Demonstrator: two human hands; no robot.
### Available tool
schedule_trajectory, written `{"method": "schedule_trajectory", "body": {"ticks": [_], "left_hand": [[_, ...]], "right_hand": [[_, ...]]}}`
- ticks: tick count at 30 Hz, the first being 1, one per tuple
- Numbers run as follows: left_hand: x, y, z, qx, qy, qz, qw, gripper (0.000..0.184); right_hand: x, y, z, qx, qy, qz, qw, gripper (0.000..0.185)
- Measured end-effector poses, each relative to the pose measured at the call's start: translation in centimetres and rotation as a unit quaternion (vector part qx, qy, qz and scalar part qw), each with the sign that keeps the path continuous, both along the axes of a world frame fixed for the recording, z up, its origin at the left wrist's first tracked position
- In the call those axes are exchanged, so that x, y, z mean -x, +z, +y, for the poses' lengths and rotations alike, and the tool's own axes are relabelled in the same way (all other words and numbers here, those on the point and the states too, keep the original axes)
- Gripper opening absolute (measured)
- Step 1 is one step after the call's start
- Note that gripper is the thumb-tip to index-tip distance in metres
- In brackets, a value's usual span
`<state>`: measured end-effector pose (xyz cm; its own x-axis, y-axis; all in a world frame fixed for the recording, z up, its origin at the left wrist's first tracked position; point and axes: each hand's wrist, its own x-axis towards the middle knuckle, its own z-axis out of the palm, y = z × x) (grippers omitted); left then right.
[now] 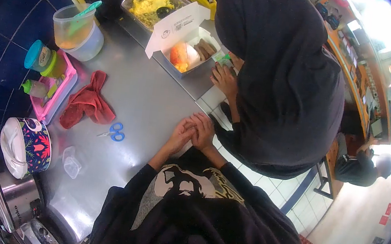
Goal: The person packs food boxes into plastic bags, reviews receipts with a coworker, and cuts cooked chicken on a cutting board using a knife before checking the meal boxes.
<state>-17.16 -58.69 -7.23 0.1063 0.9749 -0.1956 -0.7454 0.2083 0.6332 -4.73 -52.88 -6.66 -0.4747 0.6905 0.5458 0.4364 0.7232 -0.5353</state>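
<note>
My left hand [180, 134] and my right hand [203, 129] rest against each other at the edge of the steel counter [143, 110], fingers folded together. No object shows between them. Blue-handled scissors [116, 132] lie to their left, beside a crumpled red cloth [90, 102]. Farther up, an open white box [175, 29] holds rice with orange sauce [184, 55] and brown pieces [205, 50]. A co-worker in a dark head covering [279, 74] stands at the right, with a hand [225, 79] beside the box.
A foil tray [128, 4] of yellow food stands behind the box. Along the left are a plastic tub [85, 42], a pink basket [66, 84] with jars, a floral container [36, 146], a small clear piece [72, 162] and a metal appliance [17, 198]. Another person [358, 169] is far right.
</note>
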Motion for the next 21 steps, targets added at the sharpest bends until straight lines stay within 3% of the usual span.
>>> {"method": "schedule_trajectory", "body": {"ticks": [21], "left_hand": [[0.1,-1.1,-0.3,-0.014,0.008,-0.037,0.999,0.024]], "right_hand": [[-0.3,-0.3,-0.2,0.013,0.012,0.001,1.000,0.038]]}}
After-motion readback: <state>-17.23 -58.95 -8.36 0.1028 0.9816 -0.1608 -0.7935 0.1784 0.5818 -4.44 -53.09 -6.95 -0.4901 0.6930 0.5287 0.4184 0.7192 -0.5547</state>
